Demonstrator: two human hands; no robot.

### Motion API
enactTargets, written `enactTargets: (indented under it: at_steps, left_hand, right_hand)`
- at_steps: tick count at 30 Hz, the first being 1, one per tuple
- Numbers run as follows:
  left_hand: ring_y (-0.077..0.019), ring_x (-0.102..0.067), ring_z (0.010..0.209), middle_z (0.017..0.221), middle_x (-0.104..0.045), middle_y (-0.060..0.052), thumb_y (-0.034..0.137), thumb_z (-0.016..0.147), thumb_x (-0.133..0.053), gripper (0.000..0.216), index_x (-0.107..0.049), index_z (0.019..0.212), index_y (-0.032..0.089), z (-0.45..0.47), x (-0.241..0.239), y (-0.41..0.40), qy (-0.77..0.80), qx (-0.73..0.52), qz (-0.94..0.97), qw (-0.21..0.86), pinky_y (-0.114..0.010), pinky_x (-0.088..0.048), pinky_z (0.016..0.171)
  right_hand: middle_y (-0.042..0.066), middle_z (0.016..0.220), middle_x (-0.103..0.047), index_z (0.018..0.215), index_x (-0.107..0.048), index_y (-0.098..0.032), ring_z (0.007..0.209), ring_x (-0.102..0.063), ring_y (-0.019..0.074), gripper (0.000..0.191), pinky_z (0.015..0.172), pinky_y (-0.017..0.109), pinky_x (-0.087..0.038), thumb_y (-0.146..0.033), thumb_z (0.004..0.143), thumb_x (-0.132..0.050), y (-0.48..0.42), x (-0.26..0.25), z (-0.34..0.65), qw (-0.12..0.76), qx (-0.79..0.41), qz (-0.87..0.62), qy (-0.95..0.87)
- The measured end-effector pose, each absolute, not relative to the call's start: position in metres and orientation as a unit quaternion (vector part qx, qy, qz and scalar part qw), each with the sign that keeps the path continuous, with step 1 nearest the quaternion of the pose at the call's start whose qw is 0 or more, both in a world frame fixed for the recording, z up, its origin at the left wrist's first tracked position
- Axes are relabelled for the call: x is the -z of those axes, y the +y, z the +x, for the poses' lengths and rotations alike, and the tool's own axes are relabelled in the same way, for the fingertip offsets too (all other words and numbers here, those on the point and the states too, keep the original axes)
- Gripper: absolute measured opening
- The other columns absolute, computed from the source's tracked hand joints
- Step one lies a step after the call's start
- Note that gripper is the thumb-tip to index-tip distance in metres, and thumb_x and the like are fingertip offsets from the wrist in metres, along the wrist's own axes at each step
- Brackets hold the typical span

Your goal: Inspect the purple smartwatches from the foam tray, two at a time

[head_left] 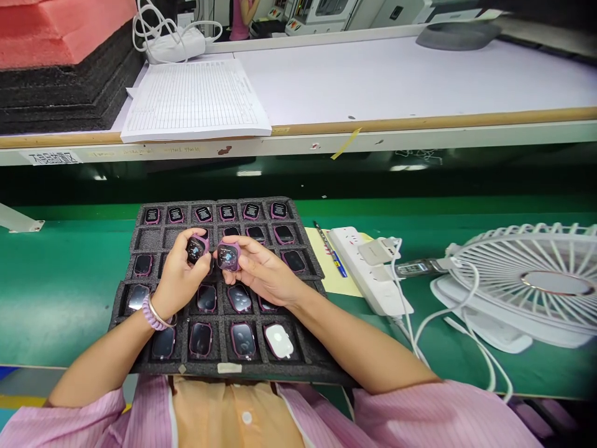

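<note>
Above a dark grey foam tray (152,238), each of my hands holds a smartwatch body without a strap. My left hand (180,277) is closed around one purple-rimmed smartwatch (196,248), its screen lit. In my right hand (261,270), thumb and fingers grip a second smartwatch (228,256), also lit, tilted toward me. The two watches are close together but apart. Similar watches fill many of the tray's compartments; the back row (227,213) shows white text on the screens. One piece in the front row (278,341) is white on its upper side. My hands hide some middle compartments.
Right of the tray lie a blue pen (332,252) on yellow paper (333,285), a white power strip (368,274) with cables, and a white fan (536,280). A raised shelf (326,93) behind carries printed sheets (196,99) and stacked black foam (60,93).
</note>
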State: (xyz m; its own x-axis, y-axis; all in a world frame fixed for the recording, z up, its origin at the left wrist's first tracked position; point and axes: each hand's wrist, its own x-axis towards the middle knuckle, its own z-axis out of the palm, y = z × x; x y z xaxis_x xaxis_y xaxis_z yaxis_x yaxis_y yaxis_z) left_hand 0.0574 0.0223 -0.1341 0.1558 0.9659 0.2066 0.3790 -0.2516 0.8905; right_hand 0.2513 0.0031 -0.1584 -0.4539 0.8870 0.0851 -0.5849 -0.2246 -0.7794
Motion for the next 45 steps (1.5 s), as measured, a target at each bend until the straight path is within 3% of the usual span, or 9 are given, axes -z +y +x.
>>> enactTargets:
  at_steps: [3,9,13,17,22,28,35,40,45]
  left_hand:
    - [-0.0197,-0.060,0.102,0.114,-0.064,-0.006,0.028,0.082,-0.061,0.041,-0.058,0.122,0.020,0.0584,0.1355,0.0224,0.496,-0.425,0.668,0.358,-0.029,-0.050,0.079]
    - [-0.0176,-0.058,0.092,0.109,-0.065,-0.007,0.028,0.084,-0.059,0.040,-0.059,0.122,0.018,0.0577,0.1349,0.0217,0.493,-0.404,0.683,0.356,-0.029,-0.048,0.075]
    - [-0.0175,-0.056,0.090,0.110,-0.064,-0.007,0.033,0.084,-0.060,0.044,-0.059,0.124,0.016,0.0590,0.1334,0.0213,0.501,-0.403,0.675,0.363,-0.029,-0.047,0.074]
    - [-0.0188,-0.058,0.096,0.111,-0.065,-0.007,0.032,0.082,-0.061,0.043,-0.059,0.122,0.017,0.0602,0.1337,0.0214,0.499,-0.414,0.666,0.368,-0.029,-0.048,0.076]
    - [-0.0130,-0.057,0.075,0.102,-0.066,-0.004,0.027,0.083,-0.059,0.038,-0.059,0.121,0.018,0.0582,0.1310,0.0179,0.486,-0.398,0.688,0.363,-0.025,-0.048,0.065]
    - [-0.0051,-0.036,0.048,0.093,-0.066,0.000,0.026,0.083,-0.061,0.041,-0.057,0.123,0.020,0.0594,0.1285,0.0151,0.487,-0.384,0.681,0.388,-0.021,-0.029,0.042]
    - [-0.0078,-0.048,0.055,0.091,-0.066,-0.001,0.026,0.084,-0.060,0.038,-0.058,0.121,0.018,0.0589,0.1267,0.0140,0.479,-0.388,0.697,0.367,-0.020,-0.043,0.051]
    - [-0.0049,-0.034,0.045,0.086,-0.062,0.001,0.028,0.083,-0.061,0.041,-0.059,0.123,0.018,0.0603,0.1272,0.0133,0.488,-0.383,0.686,0.380,-0.021,-0.029,0.040]
    - [-0.0062,-0.040,0.051,0.089,-0.065,0.001,0.025,0.083,-0.060,0.038,-0.059,0.120,0.020,0.0595,0.1277,0.0145,0.486,-0.385,0.698,0.358,-0.021,-0.035,0.047]
  right_hand:
    - [0.001,0.099,-0.068,0.130,-0.065,-0.027,0.082,-0.067,0.0145,0.044,0.079,0.027,-0.056,-0.041,0.094,-0.086,0.0041,0.1583,0.2515,0.485,-0.762,-0.186,-0.386]
    - [-0.001,0.098,-0.068,0.126,-0.066,-0.027,0.084,-0.068,0.0127,0.035,0.080,0.024,-0.054,-0.038,0.098,-0.084,0.0031,0.1591,0.2523,0.484,-0.764,-0.161,-0.394]
    - [0.000,0.095,-0.068,0.128,-0.063,-0.025,0.083,-0.069,0.0156,0.044,0.080,0.028,-0.055,-0.042,0.095,-0.085,0.0027,0.1599,0.2520,0.475,-0.761,-0.185,-0.401]
    - [0.002,0.104,-0.067,0.129,-0.061,-0.024,0.083,-0.068,0.0158,0.049,0.082,0.031,-0.056,-0.045,0.092,-0.086,0.0042,0.1604,0.2521,0.476,-0.758,-0.203,-0.397]
    - [0.001,0.099,-0.067,0.126,-0.062,-0.025,0.081,-0.068,0.0155,0.045,0.078,0.029,-0.055,-0.044,0.093,-0.086,0.0041,0.1597,0.2528,0.474,-0.760,-0.194,-0.400]
    - [0.002,0.104,-0.067,0.127,-0.061,-0.025,0.083,-0.068,0.0164,0.049,0.080,0.031,-0.056,-0.045,0.091,-0.088,0.0054,0.1601,0.2536,0.475,-0.759,-0.212,-0.391]
    - [0.001,0.100,-0.066,0.126,-0.061,-0.025,0.080,-0.067,0.0159,0.048,0.077,0.030,-0.055,-0.046,0.092,-0.087,0.0038,0.1604,0.2529,0.470,-0.759,-0.209,-0.399]
    - [0.000,0.095,-0.067,0.128,-0.060,-0.024,0.081,-0.067,0.0164,0.048,0.078,0.030,-0.053,-0.045,0.093,-0.086,0.0038,0.1590,0.2531,0.469,-0.764,-0.202,-0.395]
    - [0.001,0.098,-0.066,0.127,-0.059,-0.024,0.080,-0.066,0.0169,0.050,0.077,0.032,-0.053,-0.048,0.091,-0.086,0.0036,0.1595,0.2539,0.467,-0.758,-0.215,-0.402]
